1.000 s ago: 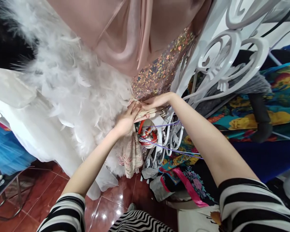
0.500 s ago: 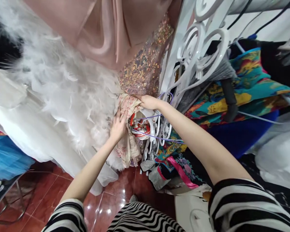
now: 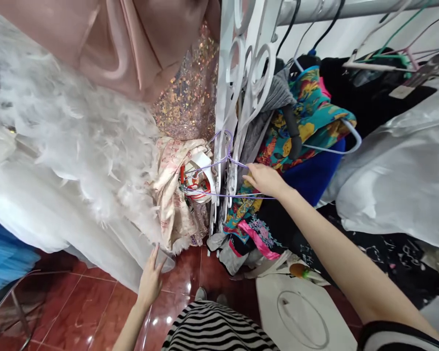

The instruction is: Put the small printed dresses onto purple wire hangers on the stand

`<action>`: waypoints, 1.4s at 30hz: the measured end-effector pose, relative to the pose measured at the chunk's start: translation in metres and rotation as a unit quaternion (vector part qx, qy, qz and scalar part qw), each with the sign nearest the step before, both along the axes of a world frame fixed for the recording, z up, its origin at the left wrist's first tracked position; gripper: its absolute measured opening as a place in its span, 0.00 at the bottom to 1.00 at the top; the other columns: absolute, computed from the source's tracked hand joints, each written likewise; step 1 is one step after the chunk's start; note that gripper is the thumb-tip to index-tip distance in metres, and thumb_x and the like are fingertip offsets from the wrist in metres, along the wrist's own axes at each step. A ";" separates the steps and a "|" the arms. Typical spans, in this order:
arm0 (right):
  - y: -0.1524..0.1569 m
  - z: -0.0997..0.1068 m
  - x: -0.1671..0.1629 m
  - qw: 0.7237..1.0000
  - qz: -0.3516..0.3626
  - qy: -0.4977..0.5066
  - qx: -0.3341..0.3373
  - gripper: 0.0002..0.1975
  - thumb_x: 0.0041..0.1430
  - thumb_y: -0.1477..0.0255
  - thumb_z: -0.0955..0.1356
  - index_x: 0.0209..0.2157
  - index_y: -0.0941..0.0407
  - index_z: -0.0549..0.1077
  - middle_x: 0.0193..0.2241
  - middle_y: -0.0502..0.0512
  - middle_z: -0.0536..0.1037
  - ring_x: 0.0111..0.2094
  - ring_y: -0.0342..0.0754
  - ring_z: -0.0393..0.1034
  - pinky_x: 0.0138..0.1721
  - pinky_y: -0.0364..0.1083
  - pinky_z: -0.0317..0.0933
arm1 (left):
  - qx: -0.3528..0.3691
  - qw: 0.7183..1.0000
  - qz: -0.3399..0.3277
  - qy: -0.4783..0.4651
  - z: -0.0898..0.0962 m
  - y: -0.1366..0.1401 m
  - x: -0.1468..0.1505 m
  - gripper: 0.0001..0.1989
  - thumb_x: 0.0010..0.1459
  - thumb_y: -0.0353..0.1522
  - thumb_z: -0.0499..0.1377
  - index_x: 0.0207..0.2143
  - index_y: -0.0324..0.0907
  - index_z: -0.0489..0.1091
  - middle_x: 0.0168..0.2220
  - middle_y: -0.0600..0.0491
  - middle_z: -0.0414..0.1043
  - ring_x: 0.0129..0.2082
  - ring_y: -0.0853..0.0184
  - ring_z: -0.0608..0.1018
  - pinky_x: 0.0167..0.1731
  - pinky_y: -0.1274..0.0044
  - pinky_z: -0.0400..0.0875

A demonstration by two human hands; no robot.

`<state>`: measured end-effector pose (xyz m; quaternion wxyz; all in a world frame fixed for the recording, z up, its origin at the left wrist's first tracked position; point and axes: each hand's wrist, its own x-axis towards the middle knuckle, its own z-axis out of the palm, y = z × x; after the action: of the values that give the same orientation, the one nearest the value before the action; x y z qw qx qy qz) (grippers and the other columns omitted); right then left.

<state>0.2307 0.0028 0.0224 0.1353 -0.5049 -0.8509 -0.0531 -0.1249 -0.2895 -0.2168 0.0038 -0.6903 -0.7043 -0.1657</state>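
Note:
My right hand [image 3: 269, 181] is closed around the right shoulder of a thin purple clothes hanger [image 3: 229, 155], whose hook is at the white scrollwork rack. The hanger's left part reaches over a cream garment with pink flowers [image 3: 168, 163], which hangs bunched beside a white plastic hanger [image 3: 206, 165]. Red-and-white striped material [image 3: 199, 195] shows in the garment's opening. Lower down on the left, my left hand [image 3: 150, 280] is open with fingers stretched, holding nothing. It is just below the white feathered garment [image 3: 106, 126].
White scrollwork panels [image 3: 237, 73] divide the hanging clothes. A sequined pink dress [image 3: 186, 92] hangs left of them, a teal floral garment [image 3: 314, 107] right. Below are a white box-like surface [image 3: 303, 312] and red floor tiles [image 3: 84, 302]. A metal chair frame [image 3: 20, 307] stands lower left.
My right hand has left the floral garment and moved right onto the purple hanger. The left hand has let go of the garment and dropped down and left. The view has shifted right.

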 end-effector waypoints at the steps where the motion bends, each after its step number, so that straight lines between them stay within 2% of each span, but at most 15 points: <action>1: -0.004 -0.003 0.000 0.999 -0.023 -0.023 -0.031 0.18 0.65 0.74 0.59 0.54 0.59 0.70 0.44 0.67 0.81 0.42 0.58 0.77 0.38 0.50 0.67 | -0.041 0.999 0.020 -0.028 -0.012 -0.021 0.002 0.31 0.52 0.18 0.48 0.54 0.46 0.76 0.72 0.50 0.56 0.67 0.58 0.69 0.60 0.69 0.73; 3: -0.012 -0.003 -0.003 0.995 -0.052 -0.045 -0.070 0.23 0.65 0.78 0.56 0.59 0.58 0.67 0.45 0.67 0.82 0.43 0.58 0.78 0.38 0.49 0.67 | -0.112 0.989 0.057 -0.081 -0.028 -0.051 0.010 0.31 0.54 0.19 0.48 0.53 0.48 0.77 0.72 0.51 0.57 0.64 0.58 0.73 0.57 0.70 0.75; 5: -0.016 0.004 -0.003 0.993 -0.058 -0.052 -0.084 0.26 0.64 0.80 0.55 0.60 0.56 0.66 0.43 0.66 0.83 0.43 0.58 0.79 0.38 0.49 0.66 | -0.156 0.978 0.076 -0.114 -0.035 -0.064 0.021 0.30 0.55 0.20 0.47 0.53 0.48 0.78 0.70 0.51 0.60 0.64 0.58 0.72 0.58 0.69 0.75; 9: -0.015 0.019 0.010 0.995 -0.057 -0.037 -0.066 0.23 0.67 0.74 0.56 0.60 0.55 0.68 0.41 0.65 0.83 0.42 0.60 0.79 0.38 0.49 0.66 | -0.187 0.970 0.037 -0.150 -0.025 -0.053 0.049 0.29 0.57 0.20 0.48 0.54 0.48 0.77 0.65 0.50 0.68 0.66 0.61 0.69 0.62 0.68 0.71; 13: -0.011 0.020 0.023 0.997 -0.060 -0.012 -0.042 0.22 0.70 0.69 0.56 0.58 0.55 0.70 0.40 0.63 0.83 0.41 0.60 0.78 0.37 0.48 0.65 | -0.209 0.963 0.007 -0.170 -0.008 -0.039 0.067 0.28 0.60 0.21 0.46 0.55 0.48 0.76 0.68 0.48 0.63 0.65 0.61 0.70 0.62 0.68 0.71; 18: -0.013 0.007 0.013 0.995 -0.032 -0.007 -0.098 0.21 0.71 0.71 0.56 0.59 0.57 0.69 0.40 0.62 0.83 0.41 0.59 0.79 0.39 0.47 0.65 | -0.235 0.957 0.007 -0.167 -0.003 -0.045 0.070 0.29 0.59 0.19 0.46 0.56 0.46 0.75 0.69 0.47 0.61 0.65 0.61 0.71 0.63 0.67 0.69; 20: -0.015 0.001 0.008 0.995 -0.024 -0.006 -0.100 0.21 0.70 0.71 0.56 0.59 0.57 0.68 0.41 0.63 0.83 0.41 0.59 0.79 0.38 0.47 0.65 | -0.261 0.952 0.013 -0.161 -0.004 -0.049 0.067 0.30 0.58 0.19 0.48 0.56 0.47 0.75 0.70 0.48 0.59 0.64 0.61 0.71 0.63 0.67 0.68; 25: -0.019 -0.012 0.010 0.993 -0.063 -0.017 -0.101 0.19 0.67 0.75 0.57 0.56 0.58 0.68 0.47 0.68 0.81 0.43 0.59 0.78 0.36 0.48 0.65 | -0.310 0.941 0.017 -0.137 -0.009 -0.046 0.059 0.29 0.57 0.19 0.48 0.56 0.45 0.75 0.71 0.46 0.56 0.63 0.63 0.72 0.64 0.68 0.67; 28: -0.020 -0.022 0.020 0.990 -0.083 -0.004 -0.110 0.20 0.66 0.77 0.56 0.54 0.57 0.69 0.47 0.69 0.81 0.42 0.59 0.78 0.35 0.49 0.66 | -0.304 0.943 0.000 -0.134 -0.012 -0.039 0.059 0.28 0.58 0.20 0.47 0.55 0.44 0.75 0.71 0.45 0.57 0.63 0.62 0.72 0.64 0.68 0.66; 31: -0.019 -0.034 0.029 0.990 -0.094 0.020 -0.107 0.23 0.59 0.82 0.57 0.52 0.55 0.70 0.45 0.66 0.81 0.42 0.57 0.78 0.35 0.48 0.66 | -0.296 0.945 -0.023 -0.137 -0.014 -0.031 0.061 0.28 0.59 0.21 0.47 0.55 0.44 0.75 0.71 0.47 0.58 0.63 0.62 0.73 0.65 0.68 0.66; 34: -0.014 -0.046 0.035 0.989 -0.099 0.043 -0.104 0.27 0.54 0.85 0.58 0.51 0.52 0.72 0.42 0.62 0.81 0.44 0.56 0.77 0.39 0.48 0.68 | -0.303 0.942 -0.044 -0.134 -0.014 -0.023 0.065 0.27 0.58 0.20 0.47 0.54 0.43 0.76 0.71 0.45 0.58 0.64 0.60 0.72 0.64 0.68 0.67; 37: -0.009 -0.053 0.037 0.986 -0.111 0.048 -0.119 0.27 0.54 0.85 0.57 0.51 0.51 0.72 0.43 0.61 0.80 0.46 0.56 0.76 0.44 0.49 0.70 | -0.315 0.938 -0.059 -0.129 -0.011 -0.017 0.067 0.28 0.58 0.20 0.47 0.55 0.42 0.75 0.71 0.44 0.58 0.65 0.59 0.70 0.65 0.67 0.66; 39: -0.008 -0.057 0.036 0.985 -0.121 0.048 -0.118 0.29 0.54 0.85 0.57 0.53 0.53 0.72 0.47 0.63 0.79 0.50 0.57 0.75 0.50 0.52 0.69 | -0.315 0.938 -0.067 -0.129 -0.006 -0.013 0.067 0.29 0.57 0.19 0.47 0.56 0.43 0.75 0.70 0.45 0.59 0.66 0.60 0.70 0.65 0.67 0.65; 42: -0.011 -0.069 0.035 0.988 -0.125 0.057 -0.073 0.34 0.53 0.85 0.57 0.61 0.56 0.68 0.52 0.67 0.76 0.56 0.60 0.71 0.59 0.58 0.63 | -0.306 0.939 -0.082 -0.136 0.002 -0.006 0.067 0.30 0.58 0.19 0.48 0.58 0.46 0.73 0.68 0.47 0.63 0.64 0.60 0.71 0.65 0.66 0.66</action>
<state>0.2655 -0.0086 -0.0469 0.1389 -0.6180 -0.7735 0.0216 -0.0574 -0.2956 -0.2149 -0.3172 -0.6843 -0.6558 -0.0337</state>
